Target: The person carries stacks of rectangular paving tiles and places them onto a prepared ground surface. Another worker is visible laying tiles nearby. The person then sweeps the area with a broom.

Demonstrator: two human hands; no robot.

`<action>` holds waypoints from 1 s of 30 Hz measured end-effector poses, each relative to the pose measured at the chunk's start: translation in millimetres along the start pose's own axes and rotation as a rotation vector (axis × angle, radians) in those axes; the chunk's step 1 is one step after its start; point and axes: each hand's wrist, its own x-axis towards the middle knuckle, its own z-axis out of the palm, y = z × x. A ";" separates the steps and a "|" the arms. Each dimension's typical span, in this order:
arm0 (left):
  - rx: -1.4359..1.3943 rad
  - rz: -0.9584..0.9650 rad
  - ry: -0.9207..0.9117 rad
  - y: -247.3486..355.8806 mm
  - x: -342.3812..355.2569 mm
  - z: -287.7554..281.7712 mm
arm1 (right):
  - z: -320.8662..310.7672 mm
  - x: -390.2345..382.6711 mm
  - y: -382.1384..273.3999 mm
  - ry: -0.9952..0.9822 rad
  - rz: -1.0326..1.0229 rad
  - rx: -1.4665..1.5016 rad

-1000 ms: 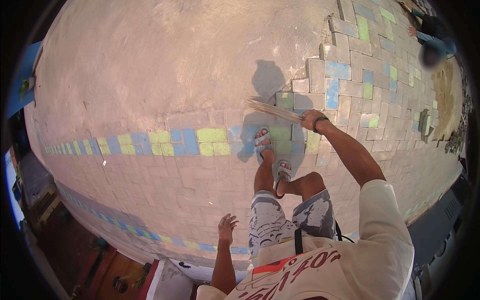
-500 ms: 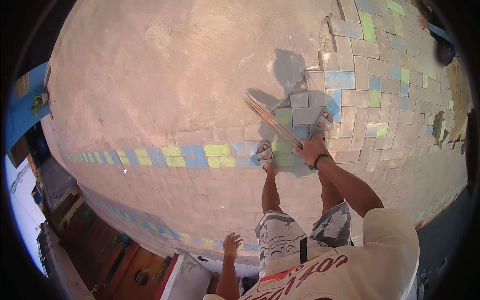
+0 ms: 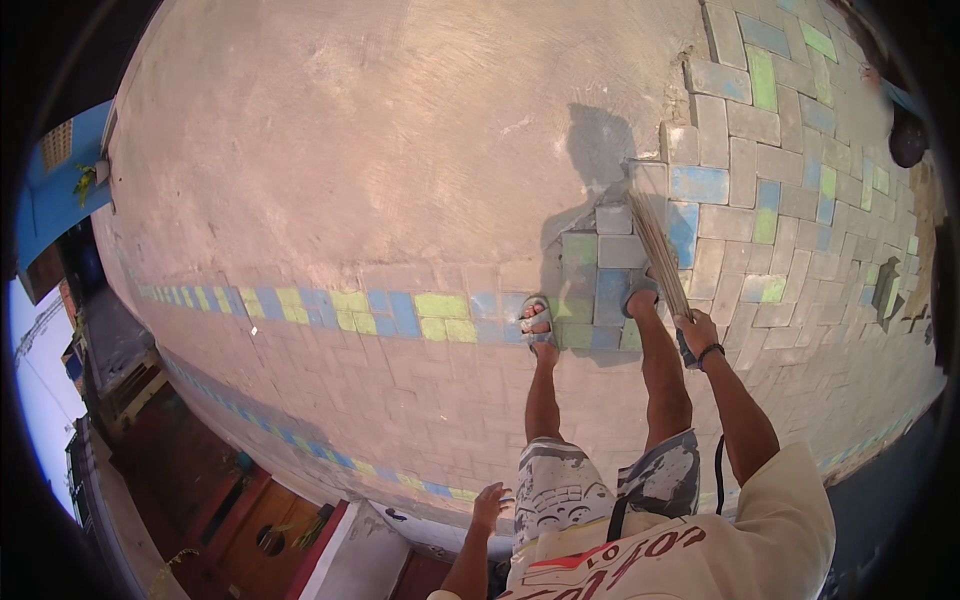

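Straw broom [image 3: 655, 240] extends up and away from the closed right hand [image 3: 697, 330] gripping its handle; left hand [image 3: 489, 500] hangs open, well apart.

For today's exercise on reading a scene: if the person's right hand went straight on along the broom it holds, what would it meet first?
Probably the paving blocks by the broom's tip: the right hand points the broom up-left towards them. Depth is unclear.

Open sandy ground [image 3: 380, 150] leftward; raised paving blocks [image 3: 790, 150] rightward.
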 end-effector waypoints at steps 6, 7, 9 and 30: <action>-0.143 0.105 0.019 22.4 39.6 -25.5 | 135.2 -20.0 -128.1 -0.092 -0.441 0.018; -0.149 0.106 0.028 18.9 44.7 -29.8 | 164.6 -14.3 -169.4 -0.167 -0.468 0.036; -0.127 0.082 0.051 12.9 53.4 -39.8 | 232.3 24.5 -231.1 -0.305 -0.478 -0.025; -0.296 -0.085 0.038 -73.4 81.8 -61.1 | 328.9 48.8 -68.7 0.393 -0.327 0.484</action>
